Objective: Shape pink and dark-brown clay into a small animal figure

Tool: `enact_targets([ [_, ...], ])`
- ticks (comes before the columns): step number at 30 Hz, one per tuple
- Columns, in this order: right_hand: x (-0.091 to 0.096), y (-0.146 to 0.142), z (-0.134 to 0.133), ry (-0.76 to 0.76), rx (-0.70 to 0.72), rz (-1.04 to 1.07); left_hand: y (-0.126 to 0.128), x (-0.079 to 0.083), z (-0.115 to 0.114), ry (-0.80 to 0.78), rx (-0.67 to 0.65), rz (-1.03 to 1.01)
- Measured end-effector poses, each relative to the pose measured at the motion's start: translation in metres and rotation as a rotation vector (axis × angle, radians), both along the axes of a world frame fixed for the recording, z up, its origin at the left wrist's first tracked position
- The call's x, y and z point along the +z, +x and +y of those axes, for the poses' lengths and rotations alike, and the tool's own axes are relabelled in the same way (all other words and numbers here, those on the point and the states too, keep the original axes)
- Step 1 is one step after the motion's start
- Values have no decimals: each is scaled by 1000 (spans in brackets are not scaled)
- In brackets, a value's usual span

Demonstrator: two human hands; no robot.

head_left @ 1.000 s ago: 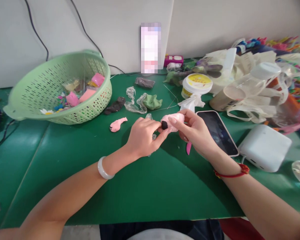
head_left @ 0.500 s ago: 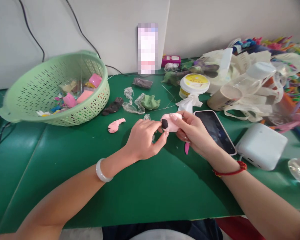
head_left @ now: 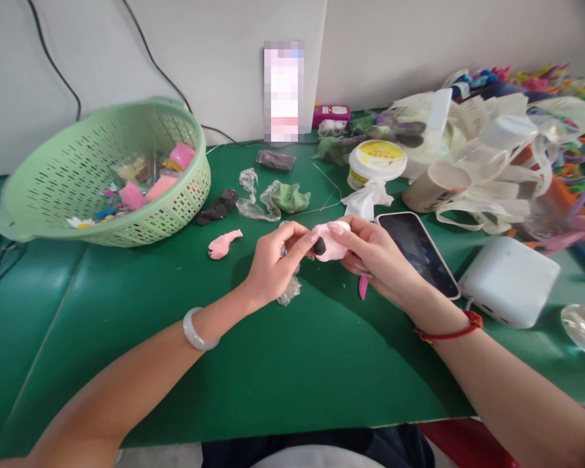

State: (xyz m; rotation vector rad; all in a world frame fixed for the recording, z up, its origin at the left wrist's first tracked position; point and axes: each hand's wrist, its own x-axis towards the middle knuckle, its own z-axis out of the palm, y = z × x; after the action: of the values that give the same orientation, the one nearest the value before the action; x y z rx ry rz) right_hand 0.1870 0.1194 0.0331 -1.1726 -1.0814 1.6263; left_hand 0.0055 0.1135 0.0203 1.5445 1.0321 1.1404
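My right hand grips a soft pale pink lump of modelling clay, with the thumb on top and the fingers beneath. On the lump's left end sits a black clay patch. My left hand pinches this end, its thumb touching beside the black patch. Crumpled clear plastic lies below the left hand, partly hidden by it. A small pink clay piece with a narrow tail rests on the green table to the left. Under my right hand the pink tip of a tool shows.
A green basket of clay pieces stands at left. Black clay and wrapped green clay lie behind my hands. To the right are a phone, a white adapter, a yellow-lidded tub and a bottle.
My left hand has turned so its thumb now lies on top near the black patch. The pink lump has tilted slightly, and more of the clear plastic shows beneath the left hand.
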Motion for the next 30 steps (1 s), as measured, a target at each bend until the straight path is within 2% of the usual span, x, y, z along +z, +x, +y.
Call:
enact_targets([
  [10,1,0,2,-51,20,38,5,1,-2,-82,16,-82],
  [17,1,2,2,-92,44,80,7,2,-5,-76,-50,-92],
  [21,0,2,3,-94,-2,71,4,-1,-9,93,-53,23],
  [26,-1,0,4,-75,-58,52,-1,-3,-10,362,-15,286],
  [30,0,0,4,-49,-73,58,-1,-1,-12,424,32,433],
])
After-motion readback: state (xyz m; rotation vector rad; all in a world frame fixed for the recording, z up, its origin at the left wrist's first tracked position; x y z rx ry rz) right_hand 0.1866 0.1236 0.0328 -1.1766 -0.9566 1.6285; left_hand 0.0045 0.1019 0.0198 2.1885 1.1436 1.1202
